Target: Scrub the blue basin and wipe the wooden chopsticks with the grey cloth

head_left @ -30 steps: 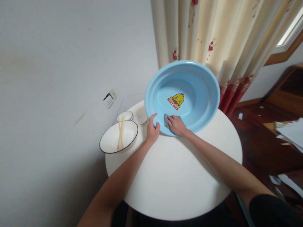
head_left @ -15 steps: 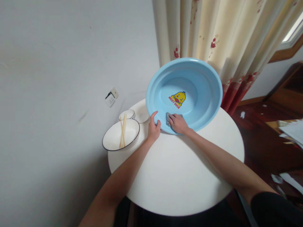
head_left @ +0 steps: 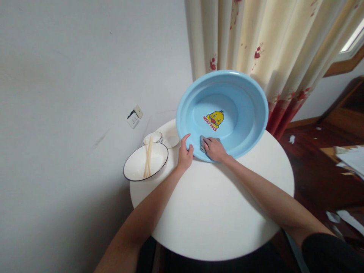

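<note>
A large light-blue plastic basin (head_left: 250,110) is tilted toward me on the round white table (head_left: 216,212), showing a yellow duck print and red lettering on its bottom. My left hand (head_left: 185,153) grips the basin's near left rim, thumb and fingers on either side of it. Inside, my right hand (head_left: 214,148) presses a grey cloth (head_left: 202,144) against the basin's near inner wall. Part of the cloth is hidden beneath that hand.
Left of the basin stands a large white bowl (head_left: 135,163) with dark rim and chopsticks (head_left: 148,157) across it. Behind it are a smaller bowl (head_left: 150,137) and a white dish (head_left: 171,141). A wall with a socket (head_left: 133,120) borders the left; a curtain (head_left: 236,38) hangs behind.
Both hands, the cloth and the basin keep practically the same positions. Only a very slight shift of the whole view shows.
</note>
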`<action>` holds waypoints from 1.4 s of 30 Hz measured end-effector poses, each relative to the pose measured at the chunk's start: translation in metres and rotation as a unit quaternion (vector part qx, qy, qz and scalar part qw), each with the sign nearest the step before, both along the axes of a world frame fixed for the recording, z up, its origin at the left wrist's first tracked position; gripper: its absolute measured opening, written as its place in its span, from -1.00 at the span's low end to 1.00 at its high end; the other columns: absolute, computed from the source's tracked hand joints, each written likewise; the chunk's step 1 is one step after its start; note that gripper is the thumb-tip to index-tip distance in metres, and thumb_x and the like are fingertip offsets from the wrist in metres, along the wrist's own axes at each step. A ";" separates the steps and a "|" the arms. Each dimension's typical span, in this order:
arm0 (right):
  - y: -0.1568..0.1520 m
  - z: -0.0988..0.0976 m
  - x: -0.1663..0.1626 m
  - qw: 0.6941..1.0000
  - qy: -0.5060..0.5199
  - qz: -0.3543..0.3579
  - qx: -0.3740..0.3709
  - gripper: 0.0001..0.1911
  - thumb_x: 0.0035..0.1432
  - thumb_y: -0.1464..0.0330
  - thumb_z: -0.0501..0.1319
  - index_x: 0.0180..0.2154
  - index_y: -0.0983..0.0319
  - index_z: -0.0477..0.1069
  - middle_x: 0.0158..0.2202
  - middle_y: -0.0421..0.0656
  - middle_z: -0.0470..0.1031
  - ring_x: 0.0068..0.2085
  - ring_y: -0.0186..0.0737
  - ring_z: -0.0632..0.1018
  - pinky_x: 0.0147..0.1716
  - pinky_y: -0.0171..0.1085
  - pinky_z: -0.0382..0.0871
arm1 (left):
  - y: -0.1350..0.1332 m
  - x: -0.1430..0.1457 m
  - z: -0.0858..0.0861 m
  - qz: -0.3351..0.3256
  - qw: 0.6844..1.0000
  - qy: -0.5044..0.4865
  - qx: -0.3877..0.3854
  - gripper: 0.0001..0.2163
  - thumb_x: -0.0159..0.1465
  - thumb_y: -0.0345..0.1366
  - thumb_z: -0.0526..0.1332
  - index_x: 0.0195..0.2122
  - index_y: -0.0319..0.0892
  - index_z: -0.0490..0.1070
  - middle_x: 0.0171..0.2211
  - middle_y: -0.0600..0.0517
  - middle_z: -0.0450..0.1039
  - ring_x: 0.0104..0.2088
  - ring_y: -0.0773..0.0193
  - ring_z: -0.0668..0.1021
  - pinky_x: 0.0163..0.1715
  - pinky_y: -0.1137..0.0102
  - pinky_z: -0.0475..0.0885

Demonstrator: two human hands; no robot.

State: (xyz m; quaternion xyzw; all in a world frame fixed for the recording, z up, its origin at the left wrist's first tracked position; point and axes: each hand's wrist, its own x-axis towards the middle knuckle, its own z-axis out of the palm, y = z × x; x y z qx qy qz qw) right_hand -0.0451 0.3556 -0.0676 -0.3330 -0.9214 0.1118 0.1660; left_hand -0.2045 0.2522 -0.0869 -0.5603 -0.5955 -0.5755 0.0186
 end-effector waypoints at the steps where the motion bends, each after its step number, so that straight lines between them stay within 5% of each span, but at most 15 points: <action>1: -0.001 0.000 0.000 1.000 -0.003 -0.002 0.002 -0.45 0.54 0.19 -0.15 0.37 0.24 0.26 0.19 0.07 0.46 0.15 -0.02 0.47 0.17 -0.18 0.21 | 0.000 0.000 0.000 -0.001 1.000 0.000 0.000 -0.55 0.40 -0.33 0.09 0.31 -0.18 0.25 0.28 -0.18 0.37 0.30 0.06 0.42 0.38 0.08 0.26; 10: -0.001 0.005 0.003 0.999 -0.030 -0.004 0.010 -0.45 0.55 0.18 -0.18 0.37 0.22 0.24 0.21 0.05 0.46 0.14 -0.04 0.49 0.15 -0.19 0.21 | 0.001 -0.001 -0.002 -0.004 1.000 0.005 0.007 -0.56 0.41 -0.32 0.08 0.32 -0.16 0.24 0.29 -0.18 0.37 0.28 0.07 0.44 0.36 0.11 0.29; 19: 0.000 0.007 0.009 0.995 -0.063 -0.074 0.018 -0.57 0.51 0.21 -0.08 0.13 0.21 0.45 0.07 0.04 0.53 0.06 0.01 0.53 0.00 -0.16 0.31 | 0.002 -0.004 -0.005 0.008 1.000 0.001 0.007 -0.56 0.40 -0.33 0.09 0.30 -0.17 0.25 0.27 -0.18 0.38 0.27 0.07 0.45 0.34 0.11 0.29; 27: 0.005 0.011 0.007 0.994 0.016 -0.105 -0.011 -0.53 0.51 0.26 -0.12 0.01 0.23 0.55 0.08 0.02 0.56 0.05 -0.10 0.55 0.01 -0.26 0.30 | 0.002 -0.003 -0.002 0.008 1.000 0.013 0.014 -0.57 0.40 -0.34 0.09 0.30 -0.17 0.26 0.26 -0.18 0.39 0.25 0.06 0.46 0.32 0.10 0.32; 37: -0.009 0.005 0.000 0.994 -0.024 -0.109 -0.001 -0.54 0.52 0.24 -0.09 0.09 0.26 0.51 0.05 0.09 0.56 0.07 0.00 0.54 0.05 -0.16 0.29 | 0.002 -0.001 -0.003 0.014 0.999 0.030 0.014 -0.59 0.42 -0.32 0.08 0.28 -0.18 0.28 0.22 -0.20 0.42 0.20 0.05 0.49 0.26 0.12 0.37; 42: -0.013 0.004 -0.005 0.999 0.027 -0.033 -0.006 -0.52 0.54 0.24 -0.13 0.24 0.24 0.39 0.15 0.02 0.53 0.13 -0.08 0.50 0.14 -0.23 0.24 | 0.002 0.002 -0.001 0.009 0.999 0.026 0.018 -0.60 0.43 -0.31 0.06 0.27 -0.17 0.27 0.22 -0.18 0.43 0.19 0.09 0.51 0.24 0.16 0.40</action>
